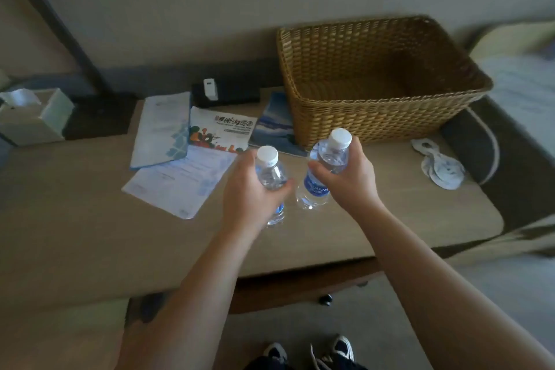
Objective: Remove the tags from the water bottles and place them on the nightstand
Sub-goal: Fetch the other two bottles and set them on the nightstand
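My left hand (250,189) grips a clear water bottle (271,179) with a white cap around its shoulder, over the nightstand (75,219). My right hand (348,177) grips a second bottle (318,186) with a white cap and a blue label, tilted slightly with its cap toward the basket. Both bottles sit close together near the middle of the tabletop. No tag shows on either neck. A small pile of white round tags (438,167) lies on the nightstand at the right.
A wicker basket (381,75) stands at the back right. Leaflets and papers (186,159) lie at the centre left, a tissue box (33,117) at the far left, and a black lamp base (99,114) and charger (210,88) behind. A bed edge is on the right.
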A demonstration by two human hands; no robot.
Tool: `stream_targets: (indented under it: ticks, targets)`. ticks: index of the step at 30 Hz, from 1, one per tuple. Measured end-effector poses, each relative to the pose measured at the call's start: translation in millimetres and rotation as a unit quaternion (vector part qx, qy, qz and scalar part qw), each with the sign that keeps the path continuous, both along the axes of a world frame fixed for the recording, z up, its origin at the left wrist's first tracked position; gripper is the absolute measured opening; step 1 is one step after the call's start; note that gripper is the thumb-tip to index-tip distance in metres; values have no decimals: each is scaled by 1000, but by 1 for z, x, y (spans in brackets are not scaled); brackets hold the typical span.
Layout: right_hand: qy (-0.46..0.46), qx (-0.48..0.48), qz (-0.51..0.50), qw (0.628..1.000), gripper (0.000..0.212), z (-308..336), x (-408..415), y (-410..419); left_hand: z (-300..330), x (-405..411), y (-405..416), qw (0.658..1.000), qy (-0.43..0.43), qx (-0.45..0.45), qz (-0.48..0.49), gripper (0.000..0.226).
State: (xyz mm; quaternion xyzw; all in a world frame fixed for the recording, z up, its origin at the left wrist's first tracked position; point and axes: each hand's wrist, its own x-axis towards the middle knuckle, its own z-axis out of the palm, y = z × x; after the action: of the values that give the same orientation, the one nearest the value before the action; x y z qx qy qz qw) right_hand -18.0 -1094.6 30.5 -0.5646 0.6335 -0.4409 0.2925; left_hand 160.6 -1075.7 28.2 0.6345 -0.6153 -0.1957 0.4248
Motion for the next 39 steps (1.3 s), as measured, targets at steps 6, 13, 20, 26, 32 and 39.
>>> stream_targets:
  ticks: [6,13,20,26,32,39]
  targets:
    - [11,1,-170,985,49,3,-96,47,10,-93,-9,990,17,-19,-136,55]
    - [11,-6,-352,936,45,9,-217,131,19,-230,18,953,18,-29,-302,58]
    - [8,-17,-470,883,49,15,-330,235,21,-381,80,894,15,-17,-448,54]
    - [18,-31,-573,819,47,14,-414,333,15,-504,148,825,21,14,-564,57]
    - [32,-19,-659,751,48,5,-474,420,5,-604,211,769,19,29,-638,58]
    - [32,11,-724,689,48,-21,-562,476,-21,-727,252,713,22,67,-698,61]
